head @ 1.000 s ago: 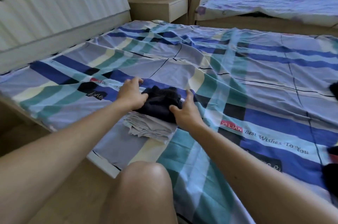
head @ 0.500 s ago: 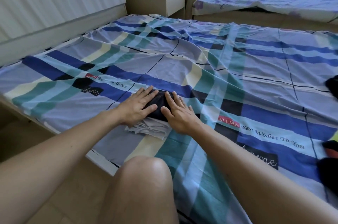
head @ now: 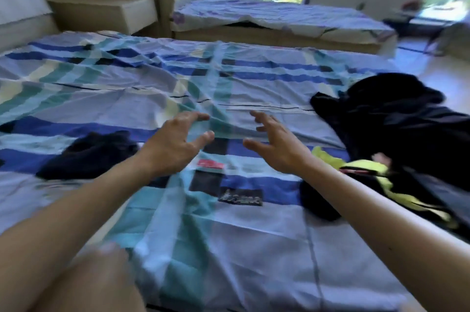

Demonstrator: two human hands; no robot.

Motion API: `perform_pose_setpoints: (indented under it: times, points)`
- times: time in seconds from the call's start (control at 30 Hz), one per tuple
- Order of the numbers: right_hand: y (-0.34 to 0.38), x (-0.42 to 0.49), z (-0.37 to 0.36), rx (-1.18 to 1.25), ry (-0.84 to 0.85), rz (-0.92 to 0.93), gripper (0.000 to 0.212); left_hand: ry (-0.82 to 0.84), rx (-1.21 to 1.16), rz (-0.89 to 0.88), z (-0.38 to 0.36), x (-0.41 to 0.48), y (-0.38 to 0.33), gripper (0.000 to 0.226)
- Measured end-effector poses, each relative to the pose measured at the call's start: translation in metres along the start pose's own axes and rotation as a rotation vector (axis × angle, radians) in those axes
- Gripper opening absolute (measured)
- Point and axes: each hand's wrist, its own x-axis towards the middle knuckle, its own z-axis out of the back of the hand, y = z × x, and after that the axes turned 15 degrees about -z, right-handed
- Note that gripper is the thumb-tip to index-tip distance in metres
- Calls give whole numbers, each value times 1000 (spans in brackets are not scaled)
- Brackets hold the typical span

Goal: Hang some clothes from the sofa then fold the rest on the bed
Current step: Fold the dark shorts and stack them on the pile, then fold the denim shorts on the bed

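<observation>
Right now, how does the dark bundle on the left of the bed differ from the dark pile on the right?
The left bundle is small and compact; the right pile is far larger and sprawled loose. The bundle looks all dark; the pile shows yellow-green fabric. Both are dark clothing lying on the plaid sheet.

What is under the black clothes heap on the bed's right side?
Yellow-green fabric sticks out beneath the black heap, on the plaid sheet. Anything else underneath is covered.

The bed (head: 229,235) wears matt, creased woven cloth; the dark folded garment (head: 89,151) looks soft and matt.
</observation>
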Motion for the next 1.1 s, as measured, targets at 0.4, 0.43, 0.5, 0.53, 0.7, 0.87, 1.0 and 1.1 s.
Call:
perform_pose_setpoints:
  times: [0.4,0.43,0.5,0.53,0.7,0.87,1.0,1.1]
  points:
    - [-163,-69,108,-536,127,-540,129,242,-347,-138,-135,41,-90,64]
    - [-167,-68,108,-561,138,-575,127,267,-324,-132,-140,37,-86,57]
    - [-174,-63,106,-600,131,-593,112,316,-279,-131,-146,32,-81,48]
    - [-176,-58,103,-611,105,-587,99,340,-259,-134,-147,31,-80,47]
    - [-166,-31,86,-581,-114,-405,25,426,-193,-132,-153,30,-81,43]
    - [-149,-30,75,-395,-275,-234,15,391,-259,-95,-161,31,-77,107]
    - [-117,-47,61,-35,-288,-64,21,193,-540,-124,-163,37,-90,117]
    - [-100,-49,50,264,-191,21,19,-3,-652,-8,-165,34,-103,74]
